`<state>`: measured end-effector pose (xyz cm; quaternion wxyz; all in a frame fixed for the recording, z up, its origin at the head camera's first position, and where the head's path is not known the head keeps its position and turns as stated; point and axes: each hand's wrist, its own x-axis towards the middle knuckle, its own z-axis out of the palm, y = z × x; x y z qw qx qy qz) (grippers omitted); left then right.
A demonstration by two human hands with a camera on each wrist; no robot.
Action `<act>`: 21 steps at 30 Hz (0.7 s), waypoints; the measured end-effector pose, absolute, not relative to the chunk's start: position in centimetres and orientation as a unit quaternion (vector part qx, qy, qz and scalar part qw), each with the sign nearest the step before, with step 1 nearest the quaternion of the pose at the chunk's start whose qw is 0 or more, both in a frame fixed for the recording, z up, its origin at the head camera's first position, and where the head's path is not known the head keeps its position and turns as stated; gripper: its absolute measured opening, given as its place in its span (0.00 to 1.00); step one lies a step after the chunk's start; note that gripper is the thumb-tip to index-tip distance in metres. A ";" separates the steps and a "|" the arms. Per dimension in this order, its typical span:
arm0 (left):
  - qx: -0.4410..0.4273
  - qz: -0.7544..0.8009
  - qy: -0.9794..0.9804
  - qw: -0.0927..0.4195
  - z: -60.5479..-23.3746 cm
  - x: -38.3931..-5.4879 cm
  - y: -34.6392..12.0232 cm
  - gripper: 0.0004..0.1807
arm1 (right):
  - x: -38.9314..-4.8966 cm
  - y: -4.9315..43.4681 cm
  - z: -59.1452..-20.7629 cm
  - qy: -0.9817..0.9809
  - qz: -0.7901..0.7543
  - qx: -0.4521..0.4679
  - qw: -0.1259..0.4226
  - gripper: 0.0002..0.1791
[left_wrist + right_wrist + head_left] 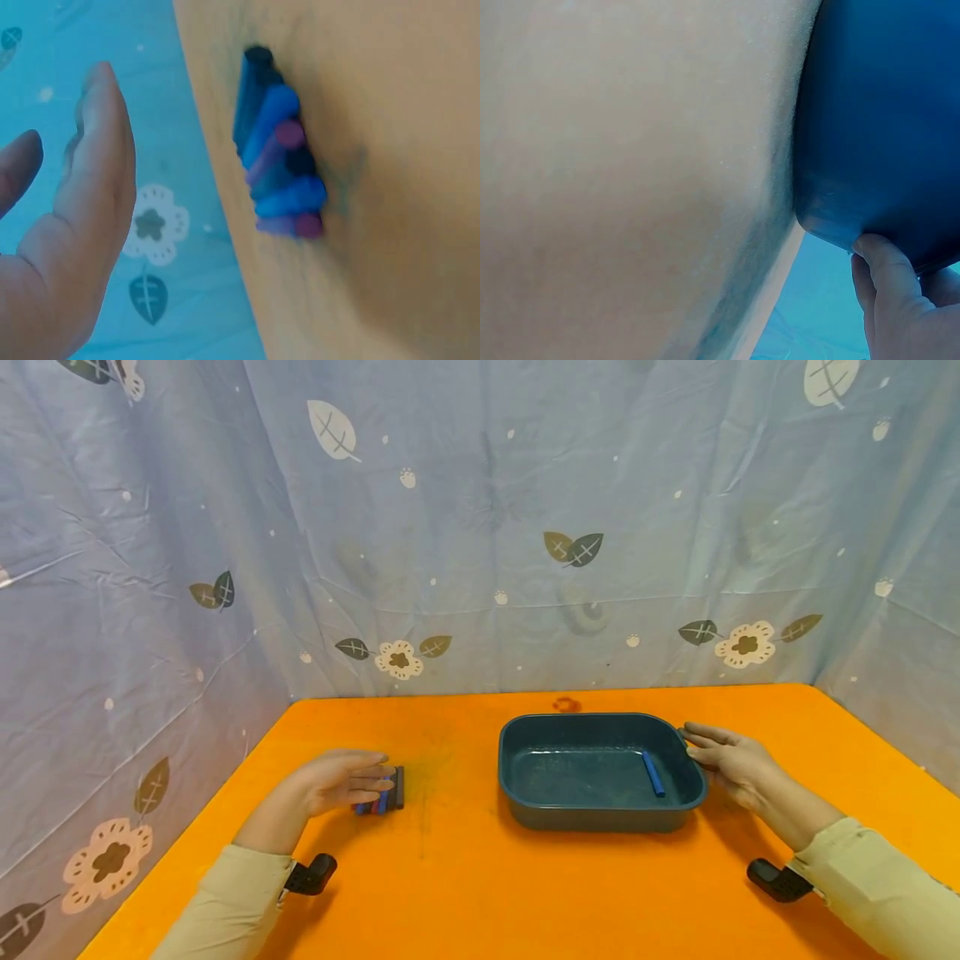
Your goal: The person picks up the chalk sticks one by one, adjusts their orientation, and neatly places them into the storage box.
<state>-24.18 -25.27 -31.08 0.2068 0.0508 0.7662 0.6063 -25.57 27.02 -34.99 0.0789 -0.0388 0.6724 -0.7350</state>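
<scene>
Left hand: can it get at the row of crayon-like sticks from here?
Likely yes. The left hand is empty and close by the crayon-like sticks, with nothing visible between; the deep tray sits clear to the right.

One left hand [341, 785], one right hand [735, 767]; two sleeves [228, 902], two black wrist devices [311, 875]. On one tabletop [465, 885], one dark tray [577, 781] with one blue stick [653, 774], plus one row of at least six coloured sticks [274, 150], exact number blurred.
</scene>
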 end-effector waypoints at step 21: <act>-0.056 0.612 0.771 0.167 -32.7 -25.7 -29.2 0.29 | -25.4 27.1 -35.0 0.676 -0.732 -0.035 0.075 0.38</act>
